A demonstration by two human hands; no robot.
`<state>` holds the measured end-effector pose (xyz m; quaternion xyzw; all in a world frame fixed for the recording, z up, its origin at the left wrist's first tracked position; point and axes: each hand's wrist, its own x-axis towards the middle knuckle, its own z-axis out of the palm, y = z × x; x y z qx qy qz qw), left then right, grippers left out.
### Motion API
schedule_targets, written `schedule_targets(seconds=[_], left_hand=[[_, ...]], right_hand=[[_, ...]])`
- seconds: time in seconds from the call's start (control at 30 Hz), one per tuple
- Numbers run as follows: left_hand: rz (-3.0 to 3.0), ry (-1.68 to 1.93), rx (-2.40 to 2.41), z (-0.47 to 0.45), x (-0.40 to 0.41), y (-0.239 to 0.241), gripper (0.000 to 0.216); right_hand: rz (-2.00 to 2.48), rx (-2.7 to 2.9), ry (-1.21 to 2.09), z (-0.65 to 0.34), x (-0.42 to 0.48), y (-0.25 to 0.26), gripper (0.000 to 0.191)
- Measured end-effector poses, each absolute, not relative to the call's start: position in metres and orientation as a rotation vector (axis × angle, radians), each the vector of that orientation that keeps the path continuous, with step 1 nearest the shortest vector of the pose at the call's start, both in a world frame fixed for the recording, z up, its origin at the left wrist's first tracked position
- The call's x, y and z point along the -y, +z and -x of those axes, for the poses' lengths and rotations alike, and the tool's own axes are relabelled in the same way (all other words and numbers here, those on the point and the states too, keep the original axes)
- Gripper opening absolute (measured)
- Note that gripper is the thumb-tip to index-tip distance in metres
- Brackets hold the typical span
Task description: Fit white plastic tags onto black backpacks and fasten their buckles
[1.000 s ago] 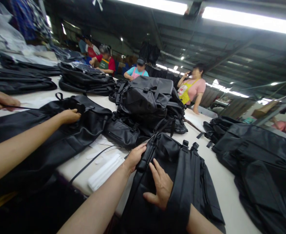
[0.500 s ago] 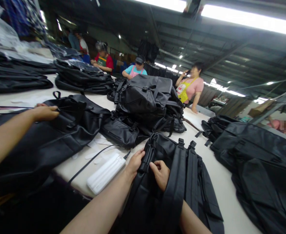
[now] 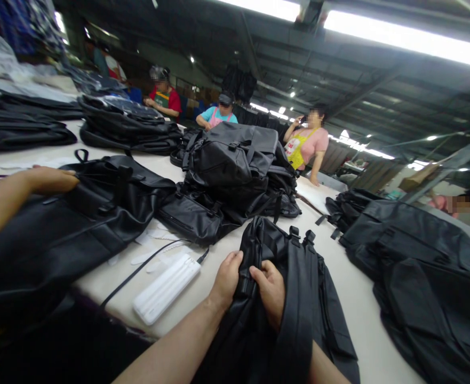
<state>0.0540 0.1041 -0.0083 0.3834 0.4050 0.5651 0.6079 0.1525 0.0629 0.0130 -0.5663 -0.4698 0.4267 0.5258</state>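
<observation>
While I am looking down at the near edge of the table (image 3: 363, 309), a black backpack (image 3: 294, 298) is lying in front of me at about six o'clock, its back panel facing up and its lower part hanging off the edge toward me. My left hand (image 3: 227, 277) is gripping a strap (image 3: 246, 277) on the backpack's left side, fingers curled round it. My right hand (image 3: 272, 290) is pinching the same strap just beside the left, thumb and fingers closed on it, so the two hands are almost touching. Two shoulder straps with buckles (image 3: 299, 234) are running along the backpack toward twelve o'clock.

At about nine o'clock from my hands a white flat case (image 3: 166, 288) is lying on the table, with a thin black cord (image 3: 146, 264) trailing past it. Farther out at ten o'clock another person's hand (image 3: 48, 180) is resting on a second black bag (image 3: 70, 224) spread across the table. At twelve o'clock a pile of black backpacks (image 3: 235, 170) is sitting in the middle, and more black bags (image 3: 427, 266) are lying at two to three o'clock. Beyond the pile, people in coloured aprons are standing at the far side; one in a pink shirt (image 3: 309, 149) is leaning on the table.
</observation>
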Motion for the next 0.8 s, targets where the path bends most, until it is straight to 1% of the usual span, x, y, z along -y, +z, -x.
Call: schedule_targets(seconds=[0.07, 0.17, 0.3, 0.37, 0.43, 0.53, 0.67, 0.73, 0.8], left_hand=[[-0.817, 1.391, -0.823, -0.050, -0.111, 0.002, 0.034], [-0.820, 1.474, -0.760, -0.044, -0.124, 0.020, 0.039], [-0.867, 1.151, -0.737, -0.043, -0.126, 0.024, 0.052], [-0.860, 1.053, -0.775, -0.046, -0.120, 0.013, 0.059], [-0.871, 0.988, -0.851, -0.051, -0.114, -0.002, 0.062], [-1.082, 0.905, -0.937, -0.060, -0.110, -0.018, 0.055], [-1.376, 1.039, -1.215, -0.071, -0.117, -0.026, 0.039], [-1.405, 1.110, -1.330, -0.070, -0.121, -0.031, 0.032], [-1.448, 1.151, -1.411, -0.067, -0.123, -0.040, 0.027]], right_hand=[[1.180, 1.040, 1.215, -0.158, -0.049, 0.017, 0.019], [1.012, 0.952, 1.370, -0.167, -0.029, 0.022, 0.018], [0.923, 0.853, 1.461, -0.176, -0.013, 0.025, 0.022], [0.898, 0.818, 1.492, -0.179, -0.010, 0.025, 0.024], [0.885, 0.804, 1.512, -0.179, -0.009, 0.024, 0.024], [0.892, 0.819, 1.517, -0.175, -0.009, 0.026, 0.025], [1.003, 0.876, 1.420, -0.174, -0.010, 0.031, 0.021], [1.138, 0.942, 1.258, -0.181, -0.008, 0.031, 0.019], [1.330, 1.033, 1.011, -0.190, -0.007, 0.028, 0.020]])
